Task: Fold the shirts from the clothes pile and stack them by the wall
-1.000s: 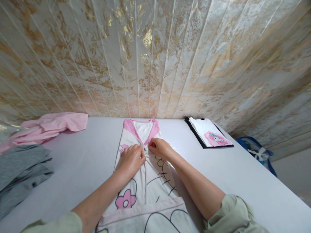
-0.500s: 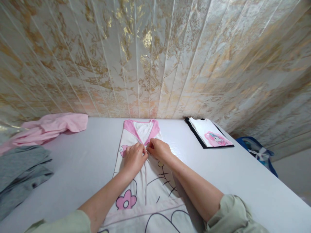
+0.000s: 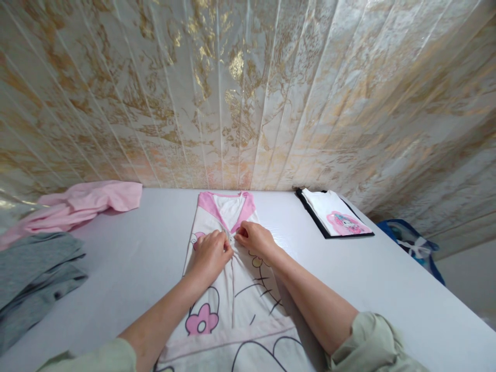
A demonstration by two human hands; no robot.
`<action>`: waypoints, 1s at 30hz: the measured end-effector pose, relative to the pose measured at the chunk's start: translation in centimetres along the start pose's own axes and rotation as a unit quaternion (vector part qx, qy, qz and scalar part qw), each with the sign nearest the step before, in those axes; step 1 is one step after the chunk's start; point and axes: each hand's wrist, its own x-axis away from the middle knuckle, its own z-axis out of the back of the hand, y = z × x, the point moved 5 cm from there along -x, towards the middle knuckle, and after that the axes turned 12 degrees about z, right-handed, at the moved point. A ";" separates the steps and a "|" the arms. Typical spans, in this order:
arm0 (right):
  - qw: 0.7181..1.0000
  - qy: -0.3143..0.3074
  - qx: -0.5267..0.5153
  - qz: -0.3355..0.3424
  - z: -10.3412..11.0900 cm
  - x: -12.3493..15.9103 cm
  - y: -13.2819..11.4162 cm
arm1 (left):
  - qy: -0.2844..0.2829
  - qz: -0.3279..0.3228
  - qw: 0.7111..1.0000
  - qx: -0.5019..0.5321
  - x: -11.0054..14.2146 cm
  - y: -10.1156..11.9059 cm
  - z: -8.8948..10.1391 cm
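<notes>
A white pajama top (image 3: 246, 307) with a pink collar and printed cartoon flowers lies in the middle of the table, collar at the far end and a folded band across its lower part. Just below the V of the neckline, my left hand (image 3: 212, 254) is closed in a pinch on the front of the top. My right hand (image 3: 254, 238) pinches the other side of the opening, its fingertips close to the left ones. The fabric puckers between them. A small detail at the fingertips, perhaps a button, is too small to make out.
On the white table (image 3: 127, 268), a crumpled pink garment (image 3: 96, 199) and a grey garment (image 3: 34, 263) lie at the left. Folded white and black clothes (image 3: 331, 209) rest at the back right. A blue bag (image 3: 416, 248) stands beyond the right edge; a gold-patterned curtain (image 3: 232, 119) hangs behind.
My hands drew together at the neckline, then parted slightly, both staying pinched on the top. The folded edge at the lower part of the top lies flatter than a second ago.
</notes>
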 end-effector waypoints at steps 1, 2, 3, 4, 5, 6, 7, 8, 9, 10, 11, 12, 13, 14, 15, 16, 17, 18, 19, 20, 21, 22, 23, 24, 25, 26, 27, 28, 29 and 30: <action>1.000 0.003 0.005 0.001 0.0 0.0 -0.1 | 0.000 -0.005 1.000 0.002 0.0 0.0 -0.1; 1.000 0.008 0.014 -0.002 -0.1 0.1 -0.2 | -0.001 -0.008 1.000 0.007 0.0 0.0 -0.1; 1.000 0.015 0.025 -0.006 -0.1 0.1 -0.3 | -0.002 -0.006 1.000 0.014 0.0 0.0 -0.1; 0.999 0.021 0.037 -0.010 -0.2 0.1 -0.4 | -0.003 -0.003 1.000 0.021 -0.1 0.0 0.0; 0.998 0.027 0.047 -0.015 -0.3 0.2 -0.5 | -0.002 -0.001 1.000 0.027 -0.2 -0.1 0.2; 0.998 0.030 0.055 -0.020 -0.4 0.2 -0.5 | 0.000 0.000 1.000 0.030 -0.2 -0.1 0.5; 0.997 0.031 0.061 -0.026 -0.4 0.2 -0.6 | 0.004 -0.002 0.999 0.031 -0.3 0.0 0.9; 0.997 0.033 0.065 -0.031 -0.5 0.1 -0.6 | 0.007 -0.008 0.999 0.031 -0.2 0.0 1.3; 0.996 0.034 0.068 -0.035 -0.5 0.1 -0.6 | 0.005 -0.019 0.999 0.031 -0.1 0.2 1.6; 0.996 0.036 0.070 -0.039 -0.5 0.1 -0.6 | -0.004 -0.032 0.999 0.031 0.1 0.3 1.9; 0.996 0.038 0.071 -0.040 -0.5 0.1 -0.6 | -0.018 -0.043 0.998 0.029 0.3 0.4 2.0; 0.996 0.038 0.071 -0.039 -0.5 0.1 -0.6 | -0.037 -0.055 0.997 0.026 0.7 0.6 1.9; 0.996 0.038 0.070 -0.038 -0.5 0.1 -0.6 | -0.057 -0.064 0.996 0.022 1.1 0.7 1.7; 0.996 0.038 0.068 -0.038 -0.5 0.1 -0.7 | -0.075 -0.070 0.995 0.017 1.6 0.8 1.5; 0.996 0.038 0.067 -0.038 -0.5 0.1 -0.7 | -0.088 -0.072 0.993 0.012 2.1 0.9 1.2; 0.996 0.038 0.066 -0.039 -0.4 0.1 -0.7 | -0.096 -0.070 0.993 0.007 2.6 1.0 1.0; 0.996 0.038 0.066 -0.039 -0.4 0.2 -0.7 | -0.100 -0.061 0.993 0.002 3.0 1.0 0.7; 0.996 0.040 0.066 -0.038 -0.4 0.2 -0.7 | -0.098 -0.048 0.994 -0.004 3.3 1.1 0.5; 0.996 0.041 0.065 -0.036 -0.3 0.3 -0.8 | -0.092 -0.035 0.995 -0.012 3.5 1.1 0.4; 0.996 0.044 0.064 -0.033 -0.3 0.3 -0.8 | -0.084 -0.025 0.996 -0.020 3.6 1.3 0.3; 0.997 0.045 0.063 -0.031 -0.3 0.3 -0.8 | -0.077 -0.019 0.996 -0.026 3.7 1.4 0.3; 0.997 0.045 0.063 -0.029 -0.3 0.4 -0.8 | -0.073 -0.016 0.997 -0.031 3.7 1.6 0.2; 0.997 0.045 0.063 -0.029 -0.3 0.4 -0.8 | -0.070 -0.016 0.997 -0.032 3.7 1.7 0.2; 0.997 0.045 0.063 -0.029 -0.3 0.5 -0.8 | -0.070 -0.014 0.997 -0.030 3.6 1.8 0.1; 0.997 0.044 0.064 -0.029 -0.4 0.5 -0.8 | -0.071 -0.010 0.997 -0.026 3.6 1.8 0.0; 0.996 0.044 0.065 -0.030 -0.4 0.5 -0.8 | -0.071 -0.005 0.997 -0.022 3.5 1.7 0.0; 0.996 0.044 0.067 -0.030 -0.4 0.5 -0.7 | -0.070 0.002 0.997 -0.018 3.5 1.5 0.0; 0.996 0.045 0.069 -0.031 -0.5 0.5 -0.7 | -0.069 0.008 0.997 -0.014 3.5 1.3 -0.1; 0.996 0.046 0.071 -0.031 -0.5 0.5 -0.8 | -0.067 0.012 0.998 -0.012 3.6 1.1 -0.1; 0.996 0.048 0.073 -0.031 -0.5 0.5 -0.8 | -0.063 0.015 0.998 -0.013 3.7 0.9 -0.1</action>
